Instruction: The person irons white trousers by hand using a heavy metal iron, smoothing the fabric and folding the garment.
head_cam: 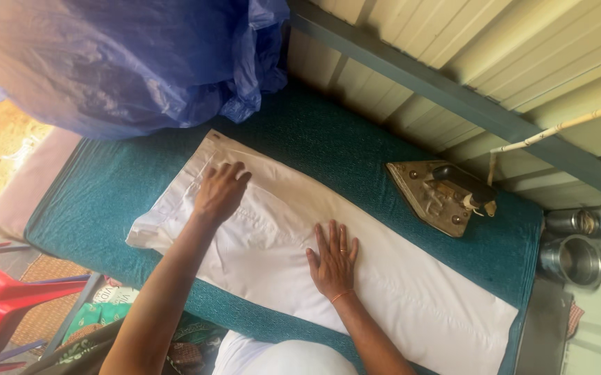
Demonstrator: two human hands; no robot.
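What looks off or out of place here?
The white trousers show a brownish smudge near the upper edge, between the left hand and the old metal iron. Otherwise they lie flat under both hands; right hand.

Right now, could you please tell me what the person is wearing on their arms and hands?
Both arms are bare, with no sleeves in view. The right hand has a ring on one of its fingers and a thin orange band round the wrist. The left hand shows no ring or band. No gloves on either.
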